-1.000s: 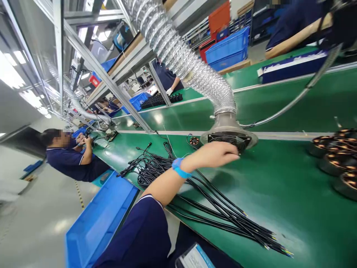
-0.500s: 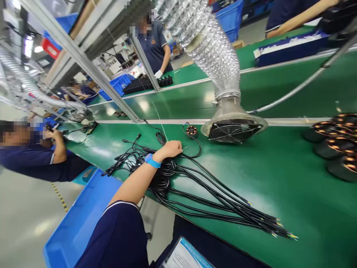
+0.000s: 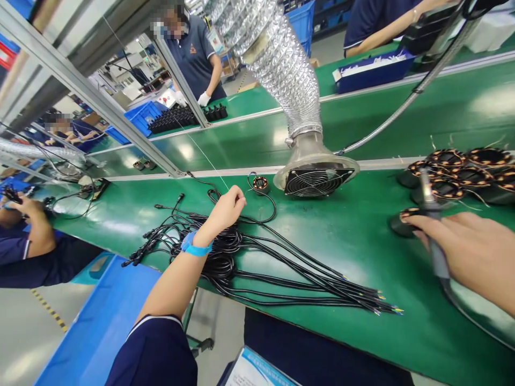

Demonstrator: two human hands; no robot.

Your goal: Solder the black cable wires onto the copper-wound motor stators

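My left hand [image 3: 226, 210], with a blue wristband, is closed in a pinch on a thin wire over the bundle of black cables [image 3: 257, 265] lying on the green belt [image 3: 362, 230]. The wire runs toward a small copper-wound stator [image 3: 260, 184] just beyond. My right hand [image 3: 469, 247] at the right is wrapped round the grey handle of a soldering iron [image 3: 431, 228], whose tip points up near a dark stator [image 3: 402, 222].
A silver flexible duct ends in a fan hood [image 3: 316, 174] over the belt. Several copper-wound stators [image 3: 466, 163] sit at the right. A blue bin [image 3: 92, 332] stands below left. Other workers sit at left and across the line, near a blue tray [image 3: 372, 72].
My left hand has drawn back from the fan hood to the cable bundle and pinched a wire. My right hand with the iron has come into view at the right.
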